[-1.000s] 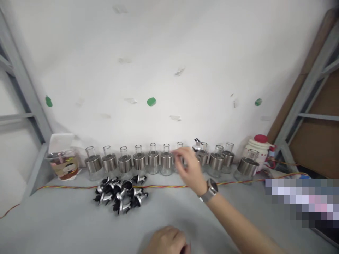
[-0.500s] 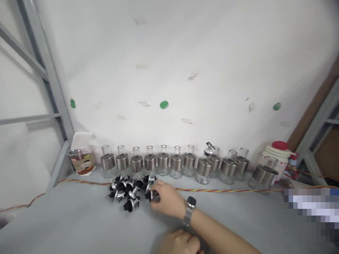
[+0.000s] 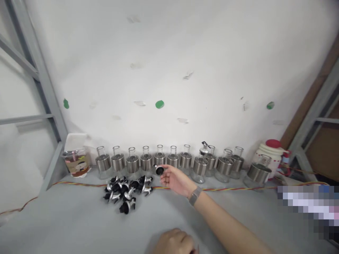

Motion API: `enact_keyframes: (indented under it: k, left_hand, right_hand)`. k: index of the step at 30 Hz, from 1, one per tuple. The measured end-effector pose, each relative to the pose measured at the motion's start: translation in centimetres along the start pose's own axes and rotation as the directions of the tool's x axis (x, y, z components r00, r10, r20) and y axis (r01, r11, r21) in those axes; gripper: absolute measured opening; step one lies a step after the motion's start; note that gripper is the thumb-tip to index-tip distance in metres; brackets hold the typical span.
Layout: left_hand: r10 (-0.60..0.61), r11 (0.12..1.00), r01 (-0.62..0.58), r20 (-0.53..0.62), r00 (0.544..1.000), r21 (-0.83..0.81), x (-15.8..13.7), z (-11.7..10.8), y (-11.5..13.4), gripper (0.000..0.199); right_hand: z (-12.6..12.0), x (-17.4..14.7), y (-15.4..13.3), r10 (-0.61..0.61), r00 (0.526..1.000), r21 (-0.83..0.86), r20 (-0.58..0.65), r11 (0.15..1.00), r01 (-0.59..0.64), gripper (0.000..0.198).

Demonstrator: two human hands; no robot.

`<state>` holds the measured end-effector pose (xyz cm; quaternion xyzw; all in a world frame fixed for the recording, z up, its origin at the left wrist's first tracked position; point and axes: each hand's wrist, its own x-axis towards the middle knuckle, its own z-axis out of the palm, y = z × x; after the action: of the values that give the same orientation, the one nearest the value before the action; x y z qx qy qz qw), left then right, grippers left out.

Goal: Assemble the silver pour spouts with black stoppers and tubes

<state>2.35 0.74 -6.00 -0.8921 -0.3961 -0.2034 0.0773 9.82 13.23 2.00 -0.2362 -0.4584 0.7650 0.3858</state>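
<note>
My right hand [image 3: 176, 180], with a metal watch band on its wrist, is raised over the table and closed on a silver-and-black pour spout [image 3: 159, 170]. The spout's dark underside faces me, in front of the row of bottles. Below and to the left lies a heap of similar pour spouts [image 3: 126, 188], several in number. At the bottom edge my left hand [image 3: 174, 241] rests closed, its fingers curled; whatever it may hold is hidden. Several glass bottles with steel sleeves [image 3: 132, 164] stand along the wall. One bottle [image 3: 200, 165] on the right carries a spout on top.
A plastic cup of brown drink [image 3: 76, 164] stands at the left end, and a white jar with a red lid [image 3: 270, 153] at the right. A twisted red-yellow wire [image 3: 238, 188] runs across the grey table [image 3: 79, 218]. Metal frames [image 3: 47, 88] border both sides.
My right hand has lifted a pour spout from the right side of the heap, moving up toward the bottles and turning the wrist. The left hand stays closed at the bottom.
</note>
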Motion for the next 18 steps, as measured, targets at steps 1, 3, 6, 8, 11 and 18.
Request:
enact_keyframes:
  k: [1, 3, 6, 8, 11, 18]
  left_hand:
    - [-0.004, 1.0, 0.004, -0.002, 1.0, -0.01, -0.1, 0.2, -0.1, 0.007]
    - [-0.021, 0.999, 0.021, 0.002, 1.0, -0.028, -0.3, 0.6, -0.2, 0.006]
    - [-0.03, 0.999, 0.031, 0.034, 0.999, -0.045, -0.5, 0.7, -0.3, 0.007]
    - [-0.029, 0.998, 0.031, 0.051, 0.998, -0.045, -0.5, 0.5, -0.2, 0.008]
    - [-0.029, 0.999, 0.031, 0.057, 0.998, -0.038, -0.3, 0.0, -0.1, 0.008]
    - [-0.041, 0.999, 0.042, 0.049, 0.998, -0.013, 0.1, -0.6, 0.1, 0.01]
  right_hand:
    - [-0.3, 0.1, -0.2, -0.023, 1.0, 0.041, -0.01, 0.999, 0.024, 0.022]
    - [-0.6, 0.2, -0.8, -0.083, 0.996, 0.107, -0.04, 0.99, 0.087, 0.019]
    - [-0.8, 0.2, -1.8, -0.171, 0.982, 0.147, -0.086, 0.972, 0.182, 0.017]
    - [-0.7, -0.1, -2.7, -0.225, 0.969, 0.143, -0.106, 0.96, 0.239, 0.018]
    - [-0.5, -0.8, -4.6, -0.323, 0.935, 0.116, -0.144, 0.933, 0.34, 0.02]
    - [-2.2, -2.6, -9.4, -0.51, 0.791, 0.075, -0.339, 0.823, 0.563, 0.019]
